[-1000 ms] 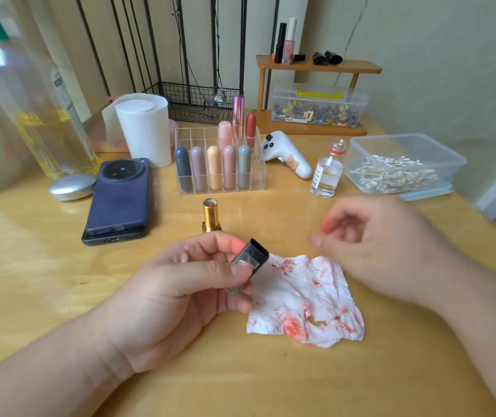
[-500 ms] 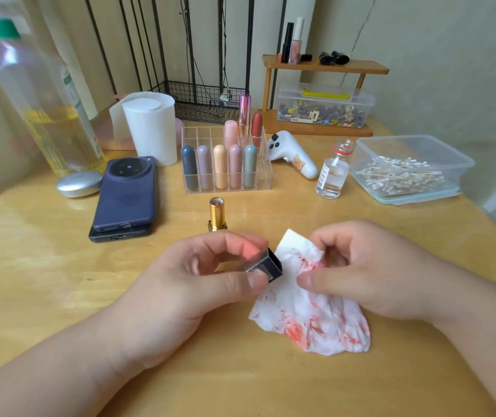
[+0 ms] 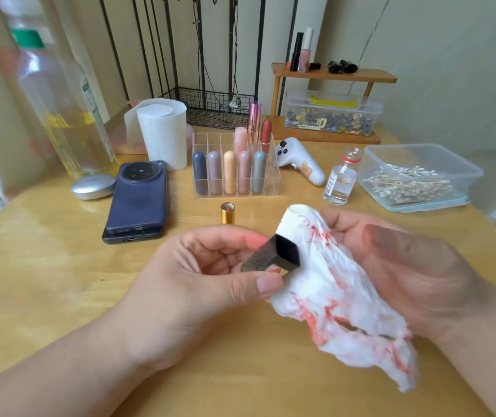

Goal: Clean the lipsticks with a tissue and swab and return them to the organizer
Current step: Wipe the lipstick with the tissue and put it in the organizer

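My left hand (image 3: pixel 198 275) pinches a dark square lipstick cap (image 3: pixel 273 257), its open end facing the tissue. Lifted off the table in my right hand (image 3: pixel 406 275) is a white tissue (image 3: pixel 340 299) smeared with red, and it touches the cap. A gold lipstick base (image 3: pixel 228 212) stands upright on the table just beyond my hands. Behind it the clear organizer (image 3: pixel 236 170) holds several pastel lipsticks in its front row and three taller ones at the back.
Two stacked phones (image 3: pixel 140 200) and a silver disc (image 3: pixel 93 186) lie at the left, beside a tissue roll (image 3: pixel 162 133) and a large bottle (image 3: pixel 60 100). At the right stand a small glass vial (image 3: pixel 341 179), a tub of cotton swabs (image 3: pixel 415 179) and a white controller (image 3: pixel 299 161).
My right hand reached down, took hold of the stained tissue and lifted it off the table up against the cap. The left hand kept holding the cap.
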`<state>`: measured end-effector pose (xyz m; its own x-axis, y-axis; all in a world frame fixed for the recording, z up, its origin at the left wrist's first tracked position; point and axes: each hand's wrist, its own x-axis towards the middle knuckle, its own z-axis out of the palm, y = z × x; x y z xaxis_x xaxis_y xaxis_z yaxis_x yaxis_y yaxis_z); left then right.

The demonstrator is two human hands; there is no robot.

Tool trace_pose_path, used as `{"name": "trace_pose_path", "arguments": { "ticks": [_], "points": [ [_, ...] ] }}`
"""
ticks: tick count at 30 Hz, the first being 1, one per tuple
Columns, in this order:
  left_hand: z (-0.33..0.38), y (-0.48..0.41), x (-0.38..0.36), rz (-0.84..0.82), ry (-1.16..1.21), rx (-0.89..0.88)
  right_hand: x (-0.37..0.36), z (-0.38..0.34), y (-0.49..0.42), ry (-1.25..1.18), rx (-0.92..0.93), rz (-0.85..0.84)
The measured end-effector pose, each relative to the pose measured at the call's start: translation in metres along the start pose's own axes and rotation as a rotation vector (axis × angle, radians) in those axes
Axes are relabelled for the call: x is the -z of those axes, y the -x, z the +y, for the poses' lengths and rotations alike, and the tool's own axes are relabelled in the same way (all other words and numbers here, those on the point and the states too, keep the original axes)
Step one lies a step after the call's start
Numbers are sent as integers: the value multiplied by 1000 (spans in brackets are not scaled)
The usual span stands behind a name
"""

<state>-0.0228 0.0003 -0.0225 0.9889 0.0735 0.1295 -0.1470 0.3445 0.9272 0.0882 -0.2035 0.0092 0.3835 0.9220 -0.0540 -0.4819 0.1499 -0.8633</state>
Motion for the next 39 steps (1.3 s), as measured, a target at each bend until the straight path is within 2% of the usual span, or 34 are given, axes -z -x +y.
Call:
{"name": "trace_pose_path", "arguments": {
  "ticks": [3, 8, 11, 12, 14, 16, 20, 24, 28, 31, 34, 39],
  "points": [
    [-1, -1, -2, 19, 26, -51, -4, 5, -7, 6, -89, -86],
    [-2, -2, -1, 52, -50, -33, -5, 7, -5, 52, -92, 41],
    [-3, -2, -2, 2, -94, 34, -8, 7, -4, 62, -42, 221],
    [-3, -2, -2, -10, -91, 48, -9, 7, -3, 156, -6, 286],
    [-3, -2, -2, -16, -103, 66, -7, 9, 1, 565, 133, 440],
    [-2, -3, -1, -9, -141, 78, -9, 10, 5, 864, 312, 492],
    [1, -3, -2, -7, -166, 116, -13, 14, 7, 1142, 513, 424],
    [1, -3, -2, -27, -120, 163, -16, 17, 2, 1189, 605, 314],
    [2, -3, -3, -16, -70, 184, -13, 16, 1, 1315, 675, 391],
    [2, -3, -2, -68, -27, 203, -13, 18, 2, 1257, 637, 266],
    [0, -4, 1, -129, -27, 226, -16, 14, 6, 1199, 509, 126],
    [-1, -6, 8, -245, 74, 259, -19, 7, 9, 1268, 418, 64]
  ]
}}
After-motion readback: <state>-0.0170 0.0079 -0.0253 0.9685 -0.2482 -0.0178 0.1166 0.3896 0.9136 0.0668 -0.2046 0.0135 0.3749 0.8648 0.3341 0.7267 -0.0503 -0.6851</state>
